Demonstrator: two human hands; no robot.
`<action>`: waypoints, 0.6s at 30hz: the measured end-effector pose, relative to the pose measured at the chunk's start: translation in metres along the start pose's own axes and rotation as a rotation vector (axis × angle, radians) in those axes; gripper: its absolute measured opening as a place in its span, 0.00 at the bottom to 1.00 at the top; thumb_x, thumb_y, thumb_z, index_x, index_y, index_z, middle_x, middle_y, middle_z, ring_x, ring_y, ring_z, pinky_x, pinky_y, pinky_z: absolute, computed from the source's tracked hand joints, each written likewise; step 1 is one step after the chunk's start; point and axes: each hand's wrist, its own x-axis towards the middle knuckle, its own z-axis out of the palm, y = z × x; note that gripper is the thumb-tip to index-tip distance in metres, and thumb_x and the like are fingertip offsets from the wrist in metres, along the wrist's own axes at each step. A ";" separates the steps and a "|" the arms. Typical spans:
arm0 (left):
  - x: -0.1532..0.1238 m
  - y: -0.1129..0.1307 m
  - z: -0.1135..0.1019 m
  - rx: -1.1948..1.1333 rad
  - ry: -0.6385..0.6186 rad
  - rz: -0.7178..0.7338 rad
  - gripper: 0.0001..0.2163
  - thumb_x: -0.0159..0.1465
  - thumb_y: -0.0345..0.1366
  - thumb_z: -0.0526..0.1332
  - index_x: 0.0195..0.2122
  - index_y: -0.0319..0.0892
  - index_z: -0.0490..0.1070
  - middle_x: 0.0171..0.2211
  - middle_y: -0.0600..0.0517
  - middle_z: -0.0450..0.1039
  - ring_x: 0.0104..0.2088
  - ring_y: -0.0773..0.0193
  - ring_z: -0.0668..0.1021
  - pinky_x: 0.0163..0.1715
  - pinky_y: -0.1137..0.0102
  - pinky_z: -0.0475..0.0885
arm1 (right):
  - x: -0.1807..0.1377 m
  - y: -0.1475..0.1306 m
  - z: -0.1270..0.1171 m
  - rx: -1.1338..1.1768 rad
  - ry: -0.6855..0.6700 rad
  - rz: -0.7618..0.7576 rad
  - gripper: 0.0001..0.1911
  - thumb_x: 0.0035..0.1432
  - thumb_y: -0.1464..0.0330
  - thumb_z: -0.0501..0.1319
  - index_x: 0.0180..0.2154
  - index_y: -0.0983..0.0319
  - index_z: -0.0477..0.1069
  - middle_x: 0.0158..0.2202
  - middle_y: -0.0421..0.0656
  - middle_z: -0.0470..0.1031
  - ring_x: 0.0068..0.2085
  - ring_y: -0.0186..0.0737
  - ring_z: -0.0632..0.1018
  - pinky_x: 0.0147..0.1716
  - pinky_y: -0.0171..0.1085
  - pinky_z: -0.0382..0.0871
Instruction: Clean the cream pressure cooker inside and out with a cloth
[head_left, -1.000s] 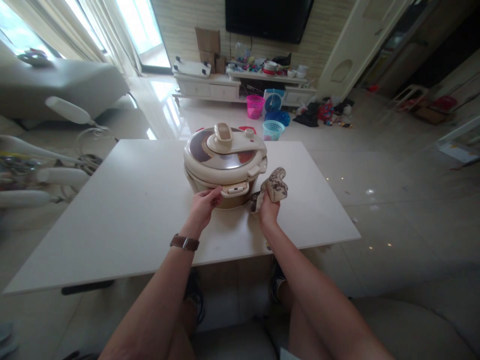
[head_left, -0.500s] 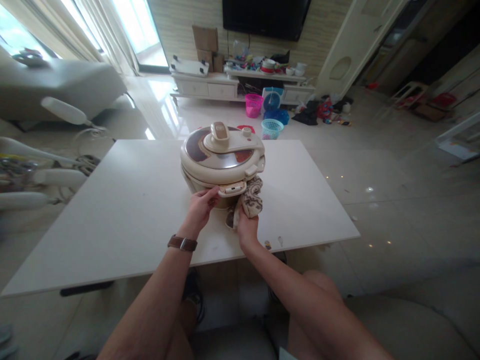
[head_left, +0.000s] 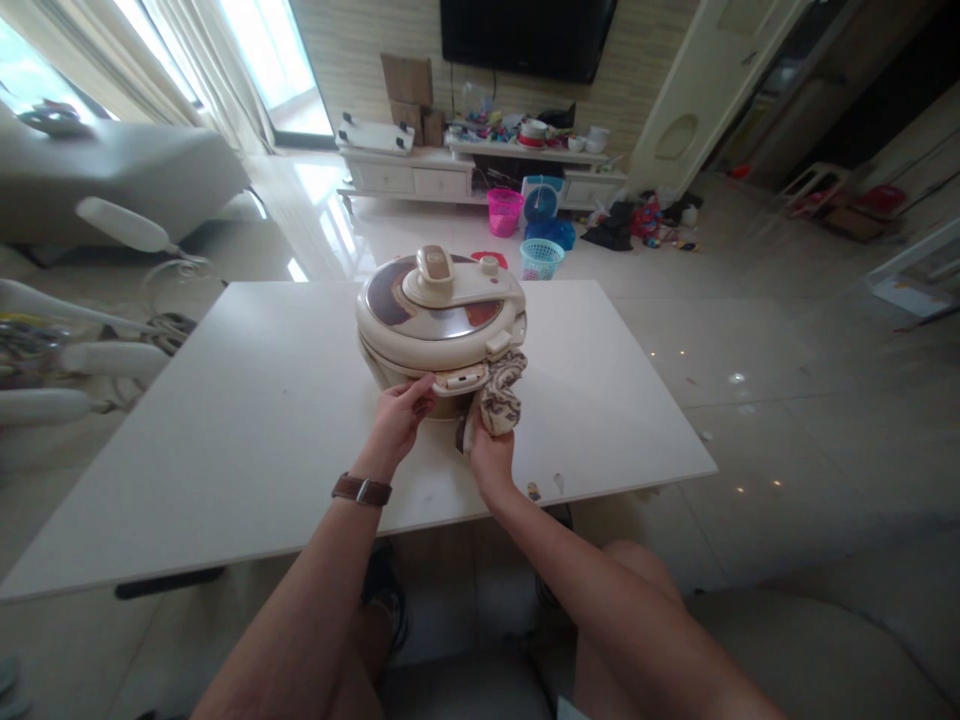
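Observation:
A cream and brown electric pressure cooker (head_left: 439, 320) stands with its lid on at the middle of a white table (head_left: 247, 420). My left hand (head_left: 399, 420), with a brown watch on the wrist, grips the cooker's near side just under the front handle. My right hand (head_left: 487, 455) is closed on a patterned brown and cream cloth (head_left: 501, 395) and presses it against the cooker's lower right front, below the lid rim.
A few small scraps (head_left: 544, 488) lie near the table's front edge. Beyond the table are a pink basket (head_left: 504, 211), a blue basket (head_left: 541, 259), a TV cabinet (head_left: 450, 170) and clutter on the floor. White chairs (head_left: 90, 350) stand at the left.
My right hand has brought the cloth left and down from beside the cooker onto its front right side. The left hand has kept its hold on the cooker.

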 end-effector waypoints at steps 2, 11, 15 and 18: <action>0.000 0.000 0.000 0.008 0.000 0.005 0.21 0.40 0.47 0.81 0.24 0.39 0.75 0.23 0.52 0.74 0.23 0.71 0.72 0.23 0.74 0.64 | -0.006 0.002 0.003 0.027 0.011 0.038 0.19 0.58 0.59 0.69 0.48 0.61 0.81 0.52 0.49 0.85 0.56 0.45 0.82 0.63 0.44 0.71; 0.000 0.000 0.001 -0.003 0.017 -0.008 0.22 0.38 0.47 0.82 0.23 0.38 0.75 0.23 0.52 0.74 0.23 0.72 0.72 0.23 0.74 0.64 | 0.038 -0.009 -0.007 0.045 0.120 0.191 0.18 0.55 0.66 0.69 0.48 0.63 0.81 0.51 0.48 0.85 0.55 0.46 0.83 0.58 0.42 0.74; 0.001 -0.001 0.001 -0.011 0.021 -0.013 0.23 0.38 0.47 0.82 0.24 0.38 0.75 0.23 0.52 0.74 0.23 0.72 0.72 0.23 0.75 0.65 | 0.033 -0.007 -0.007 0.062 0.120 0.205 0.19 0.55 0.67 0.68 0.49 0.64 0.80 0.51 0.48 0.85 0.54 0.45 0.83 0.58 0.41 0.74; 0.001 -0.001 0.000 -0.002 0.021 -0.011 0.22 0.38 0.47 0.82 0.23 0.39 0.75 0.23 0.52 0.74 0.23 0.71 0.72 0.23 0.74 0.65 | 0.024 -0.004 -0.003 0.086 0.104 0.193 0.19 0.55 0.66 0.69 0.49 0.64 0.81 0.51 0.48 0.85 0.53 0.44 0.83 0.57 0.40 0.74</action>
